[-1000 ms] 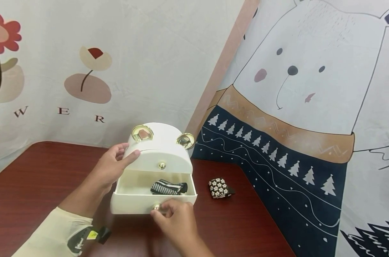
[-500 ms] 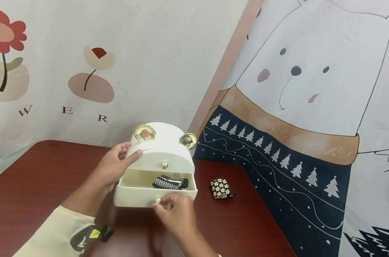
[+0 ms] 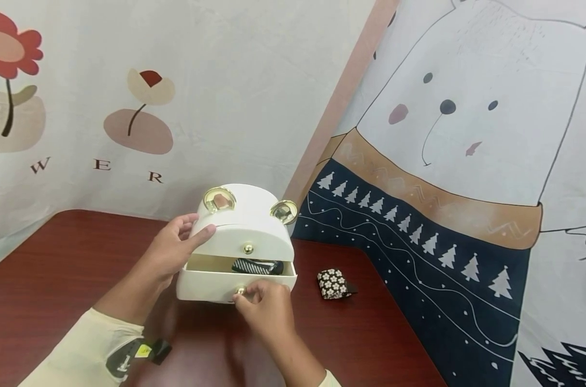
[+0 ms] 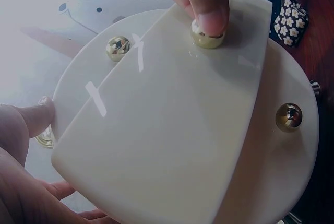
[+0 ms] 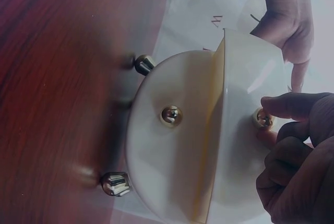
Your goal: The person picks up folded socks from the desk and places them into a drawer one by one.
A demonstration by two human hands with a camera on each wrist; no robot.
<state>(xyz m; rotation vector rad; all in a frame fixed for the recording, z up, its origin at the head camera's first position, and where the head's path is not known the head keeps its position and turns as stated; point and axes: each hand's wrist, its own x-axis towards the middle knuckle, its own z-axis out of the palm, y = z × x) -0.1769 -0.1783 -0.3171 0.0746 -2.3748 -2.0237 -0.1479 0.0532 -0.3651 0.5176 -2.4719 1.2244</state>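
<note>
A white rounded drawer box [image 3: 248, 201] with gold ear-like rings on top stands in front of me. Its middle drawer [image 3: 205, 286] is partly pulled out. Inside that drawer lies a black-and-white striped item [image 3: 256, 266], perhaps folded cloth; its lower part is hidden by the drawer front. My right hand [image 3: 268, 309] pinches the drawer's gold knob [image 5: 264, 118] between thumb and finger. My left hand [image 3: 169, 252] grips the box's left side, thumb over the front edge and fingers along the side.
To the right of the box, a small black item with white flowers [image 3: 332, 284] lies on the dark red wooden table [image 3: 104, 247]. Behind the table hangs a printed cloth [image 3: 249, 107] with flowers and a bear. The box has gold feet [image 5: 116, 184].
My right hand has pushed the drawer inward, so its opening is narrower and less of the striped item shows. My left hand keeps its hold on the box.
</note>
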